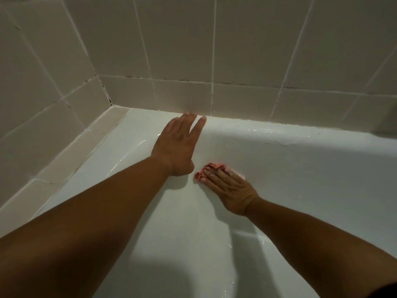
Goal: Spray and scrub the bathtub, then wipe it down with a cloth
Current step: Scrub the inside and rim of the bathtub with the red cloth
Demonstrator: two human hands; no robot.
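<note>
Pink cloth (209,169) against white bathtub (300,168)

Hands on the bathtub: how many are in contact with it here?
2. The left hand lies flat on the far wall of the bathtub, fingertips at the rim; the right hand, just below and right of it, presses a pink cloth against that wall.

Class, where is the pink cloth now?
Head view, centre: the pink cloth is pressed under the right hand against the bathtub's inner wall, beside the left hand.
</note>
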